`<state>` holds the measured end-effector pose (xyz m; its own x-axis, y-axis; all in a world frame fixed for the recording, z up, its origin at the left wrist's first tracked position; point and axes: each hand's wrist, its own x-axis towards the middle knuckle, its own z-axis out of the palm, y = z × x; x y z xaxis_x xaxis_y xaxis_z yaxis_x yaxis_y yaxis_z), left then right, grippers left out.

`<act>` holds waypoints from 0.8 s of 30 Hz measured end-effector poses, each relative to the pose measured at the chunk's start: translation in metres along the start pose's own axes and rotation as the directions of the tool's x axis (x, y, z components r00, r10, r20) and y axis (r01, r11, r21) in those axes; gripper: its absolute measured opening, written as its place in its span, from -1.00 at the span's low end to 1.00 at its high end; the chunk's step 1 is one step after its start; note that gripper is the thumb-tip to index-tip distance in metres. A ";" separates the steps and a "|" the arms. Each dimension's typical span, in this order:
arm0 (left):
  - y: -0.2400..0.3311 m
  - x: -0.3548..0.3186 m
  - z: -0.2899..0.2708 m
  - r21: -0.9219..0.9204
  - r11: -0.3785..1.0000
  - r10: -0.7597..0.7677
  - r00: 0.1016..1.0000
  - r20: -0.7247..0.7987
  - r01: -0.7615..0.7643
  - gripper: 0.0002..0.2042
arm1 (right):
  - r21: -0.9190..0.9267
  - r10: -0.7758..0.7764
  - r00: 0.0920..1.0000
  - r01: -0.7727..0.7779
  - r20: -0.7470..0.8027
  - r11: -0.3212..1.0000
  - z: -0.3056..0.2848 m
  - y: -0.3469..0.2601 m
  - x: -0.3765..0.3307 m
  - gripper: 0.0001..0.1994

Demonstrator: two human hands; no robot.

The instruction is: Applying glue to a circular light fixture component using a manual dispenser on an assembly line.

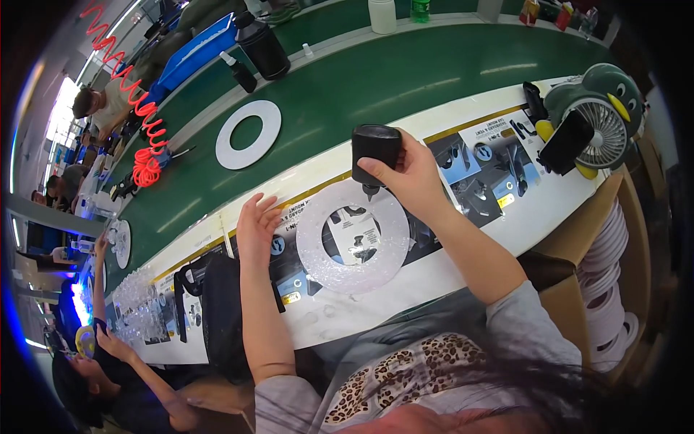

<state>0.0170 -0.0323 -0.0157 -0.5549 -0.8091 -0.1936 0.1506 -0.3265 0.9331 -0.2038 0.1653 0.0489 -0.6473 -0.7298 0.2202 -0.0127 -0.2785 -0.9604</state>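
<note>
My right hand [418,173] grips a black squeeze bottle [376,145] turned upside down. The bottle's nozzle points at the upper right part of a flat white ring [318,249]; whether the tip touches it I cannot tell. The ring has a speckled, shiny face and lies on printed sheets [473,170] that cover the white worktop. To the left of the ring, my left hand [256,230] is raised with fingers apart and slightly bent, holding nothing.
Another white ring [271,134] lies on the green belt [340,94]. A small fan [603,137] and phone [567,141] stand right, above a cardboard box [571,289] of white rings. A black bag [223,311], clear plastic pieces [141,304] and a co-worker [108,369] are left.
</note>
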 end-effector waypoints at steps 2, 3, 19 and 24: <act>-0.001 0.003 0.004 -0.003 1.000 -0.010 1.000 0.009 0.010 -0.64 | -0.139 -0.014 1.000 0.017 0.028 0.990 -0.001 -0.003 -0.001 -0.58; -0.001 0.005 0.005 -0.009 1.000 -0.015 1.000 0.008 0.015 -0.64 | -0.208 -0.025 0.999 0.034 0.042 0.977 -0.003 0.001 0.001 -0.59; -0.002 0.004 -0.001 0.048 0.999 -0.018 1.000 0.025 0.016 -0.59 | -0.192 -0.083 0.996 0.088 0.033 0.977 0.001 0.012 0.001 -0.61; -0.001 0.003 0.004 0.003 1.000 -0.002 1.000 0.017 0.002 -0.66 | -0.215 0.015 0.997 0.001 0.071 0.977 -0.001 0.008 0.001 -0.60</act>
<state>0.0116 -0.0319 -0.0161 -0.5690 -0.8001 -0.1901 0.1468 -0.3263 0.9338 -0.2051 0.1631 0.0408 -0.5919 -0.7761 0.2176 -0.1768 -0.1384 -0.9745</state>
